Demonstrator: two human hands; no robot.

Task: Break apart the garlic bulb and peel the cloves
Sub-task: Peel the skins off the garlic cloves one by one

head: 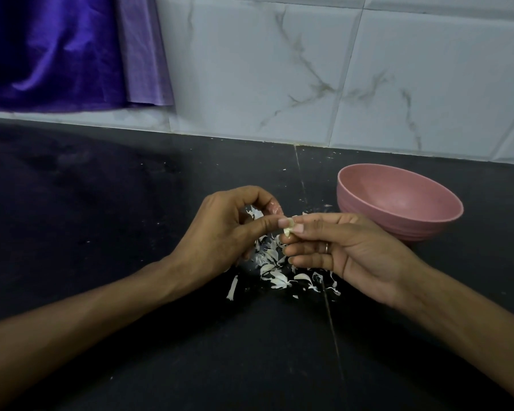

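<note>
A small pale garlic clove (288,229) is held above the black counter (101,203) between both hands. My left hand (220,229) pinches it with thumb and curled fingers; some white skin shows inside the curl of that hand. My right hand (339,247), wearing a ring, pinches the clove's other side with thumb and forefinger. A scatter of white garlic skins (279,268) lies on the counter under and just in front of the hands. A pink bowl (398,203) stands to the right, beyond my right hand; its visible inside looks empty.
A white marbled tile wall (339,69) rises behind the counter. Purple cloth (57,48) hangs at the upper left. A seam (333,321) runs across the counter from front to back near the hands.
</note>
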